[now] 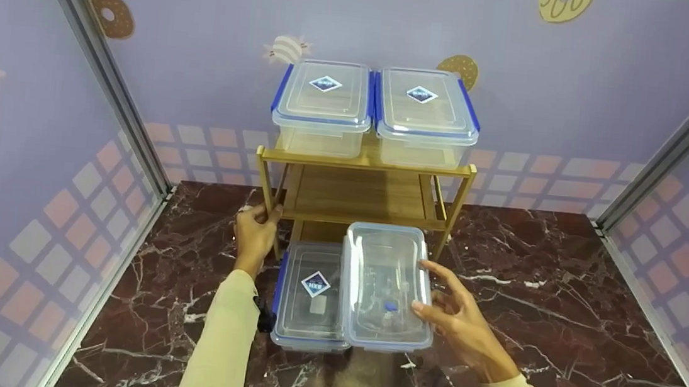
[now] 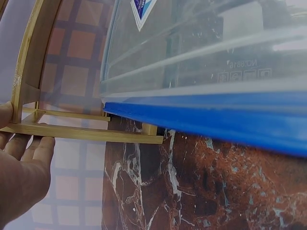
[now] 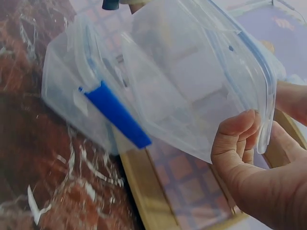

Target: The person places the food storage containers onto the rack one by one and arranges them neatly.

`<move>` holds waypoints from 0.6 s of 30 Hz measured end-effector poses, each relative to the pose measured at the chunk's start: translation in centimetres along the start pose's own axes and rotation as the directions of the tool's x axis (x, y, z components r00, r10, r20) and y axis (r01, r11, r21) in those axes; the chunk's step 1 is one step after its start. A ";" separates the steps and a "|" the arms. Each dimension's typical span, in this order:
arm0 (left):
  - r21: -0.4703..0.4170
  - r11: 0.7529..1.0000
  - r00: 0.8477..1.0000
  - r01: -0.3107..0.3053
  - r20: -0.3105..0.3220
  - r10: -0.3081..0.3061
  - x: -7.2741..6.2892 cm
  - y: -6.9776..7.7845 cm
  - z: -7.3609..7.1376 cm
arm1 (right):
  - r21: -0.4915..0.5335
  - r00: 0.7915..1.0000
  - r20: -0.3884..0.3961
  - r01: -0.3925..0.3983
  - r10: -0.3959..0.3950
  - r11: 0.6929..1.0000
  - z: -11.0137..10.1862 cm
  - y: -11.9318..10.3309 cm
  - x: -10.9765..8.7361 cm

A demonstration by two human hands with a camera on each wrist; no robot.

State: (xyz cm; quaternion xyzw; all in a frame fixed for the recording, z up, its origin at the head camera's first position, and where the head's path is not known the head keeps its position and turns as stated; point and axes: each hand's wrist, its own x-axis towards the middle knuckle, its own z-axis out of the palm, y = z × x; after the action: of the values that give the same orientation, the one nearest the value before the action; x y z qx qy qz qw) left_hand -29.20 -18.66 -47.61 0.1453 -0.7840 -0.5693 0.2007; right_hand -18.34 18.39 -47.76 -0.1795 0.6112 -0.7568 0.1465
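Note:
My left hand (image 1: 254, 235) grips the left front leg of a wooden shelf rack (image 1: 363, 196), near its middle board. In the left wrist view the fingers (image 2: 44, 151) curl round the wooden bar. My right hand (image 1: 458, 321) holds a clear lidded plastic storage box (image 1: 382, 273) by its right rim, with the thumb apart from the bent fingers. A small blue spot shows through this box. Left of it and lower, a second clear box (image 1: 301, 319) with a diamond label and a blue side latch (image 2: 192, 125) stands before the rack. The held box overlaps its right side.
Two more clear boxes with blue latches, a left one (image 1: 326, 103) and a right one (image 1: 426, 114), stand side by side on the rack's top. Dark red marble-patterned floor (image 1: 534, 325) lies around the rack. Purple patterned walls (image 1: 205, 66) enclose the back and sides.

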 end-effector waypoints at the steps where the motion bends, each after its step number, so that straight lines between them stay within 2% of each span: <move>1: -0.005 1.000 1.000 -0.002 0.002 0.003 0.0 0.0 0.0 | -0.001 1.000 0.006 0.000 0.000 1.000 0.3 0.0 0.3; 11: -0.006 1.000 1.000 0.000 0.013 0.000 -0.1 0.1 0.1 | -0.002 0.999 0.013 0.033 -0.033 0.999 3.1 -0.4 3.3; 14: 0.003 1.000 1.000 0.004 0.009 -0.004 -0.1 0.1 0.1 | -0.044 0.999 0.015 0.052 -0.051 0.998 3.7 -0.5 4.3; 18: 0.007 1.000 1.000 0.008 -0.004 -0.008 0.0 0.1 0.1 | -0.160 0.996 -0.003 0.087 -0.089 0.983 4.3 -0.5 5.6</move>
State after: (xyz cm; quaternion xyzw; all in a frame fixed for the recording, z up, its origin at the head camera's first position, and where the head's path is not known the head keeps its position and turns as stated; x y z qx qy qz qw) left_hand -29.21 -18.56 -47.57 0.1500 -0.7851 -0.5668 0.1994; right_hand -21.42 12.26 -45.94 -0.2137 0.6619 -0.7122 0.0950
